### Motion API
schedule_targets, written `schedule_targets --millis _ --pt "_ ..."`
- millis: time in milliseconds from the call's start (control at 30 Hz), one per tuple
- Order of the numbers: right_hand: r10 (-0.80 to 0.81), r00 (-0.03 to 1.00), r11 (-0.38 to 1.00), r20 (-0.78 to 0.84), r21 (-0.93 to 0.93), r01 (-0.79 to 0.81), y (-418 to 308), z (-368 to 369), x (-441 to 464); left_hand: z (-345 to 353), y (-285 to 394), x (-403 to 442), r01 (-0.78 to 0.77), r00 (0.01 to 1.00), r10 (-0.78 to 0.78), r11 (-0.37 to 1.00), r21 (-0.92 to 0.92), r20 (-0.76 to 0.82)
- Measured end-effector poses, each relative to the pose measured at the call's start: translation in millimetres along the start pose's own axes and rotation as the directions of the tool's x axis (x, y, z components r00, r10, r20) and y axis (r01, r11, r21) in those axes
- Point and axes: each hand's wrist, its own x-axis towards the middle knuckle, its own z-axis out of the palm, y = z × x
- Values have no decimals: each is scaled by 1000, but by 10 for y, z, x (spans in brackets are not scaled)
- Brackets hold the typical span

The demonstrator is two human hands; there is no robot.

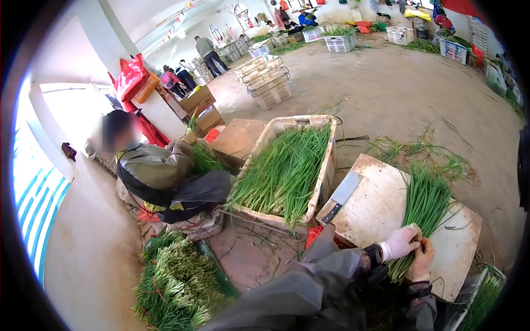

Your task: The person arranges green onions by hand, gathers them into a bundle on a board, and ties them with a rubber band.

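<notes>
While the left hand (402, 243) is gripping the bunch (428, 193) in a closed curl around its stalks, the right hand (423, 259) is bending its fingers against the same stalks, just beside the left. Whether the right is pinching something or only pressing, I cannot tell (its fingertips are partly hiding against the greenery).

The bunch is probably weighing little, and its long leaves are looking soft, bendy and easy to crease; being fresh, they are likely feeling a bit slick. The stalk end is seeming firmer, so a hold around the lower stalks, snug rather than hard, would be suiting it best, with the leaves hanging free.

The bunch is lying across the board (372, 201), its leaf tips reaching out over the far edge and its stalk ends poking out below the left hand at the near edge. Most of its length is thus fanning out beyond both hands. The knife (343, 193) is resting along the board's left edge, its handle pointing to the near left corner, well apart from the hands. Left of the board, a crate (329, 168) is holding loose greens (284, 171); a basket (473, 300) is standing near the right corner.
</notes>
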Motion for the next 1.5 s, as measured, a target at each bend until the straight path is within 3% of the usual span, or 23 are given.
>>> schedule_targets --millis 67,100,200,300,533,667,767,867,967,1133,1267,1433,1500 --pt "-6 1000 1000 -12 -9 6 92 -15 19 -108 -53 19 -152 988 153 985 -79 10" --pt "0 1000 1000 -12 4 0 -6 -2 3 -132 -92 29 -83 989 99 986 -143 106" --pt "19 1000 1000 -2 -15 -19 -91 -35 -14 -126 -164 34 -150 985 155 986 -67 77" --pt "3 1000 1000 -15 -16 -3 -115 -5 -33 -49 -214 16 -69 989 67 997 16 130" --pt "-33 998 999 -46 -32 32 -201 55 -83 107 -497 94 4 984 -9 1000 26 176" --pt "175 974 923 -143 369 -112 -30 -34 -158 143 -527 81 -4 989 4 1000 0 147" --pt "318 927 764 -199 633 -126 299 -55 -190 200 -561 87 -13 996 16 999 -43 85" --pt "336 922 831 -193 522 -193 89 -14 -187 161 -504 94 -10 996 14 999 -52 90" --pt "215 969 945 -118 277 -176 -271 -57 -139 24 -194 39 -37 997 35 999 14 75" --pt "171 975 963 -145 232 -134 -266 -37 -111 35 -95 -2 -121 993 117 977 177 35" --pt "76 987 984 -144 168 -52 -193 -16 -103 140 -186 27 -74 995 62 985 153 83" --pt "102 986 984 -134 162 -80 -279 -34 -86 217 -251 52 -85 995 83 995 49 47" --pt "110 987 983 -117 156 -92 -266 -49 -74 270 -251 81 -23 999 18 994 108 52"
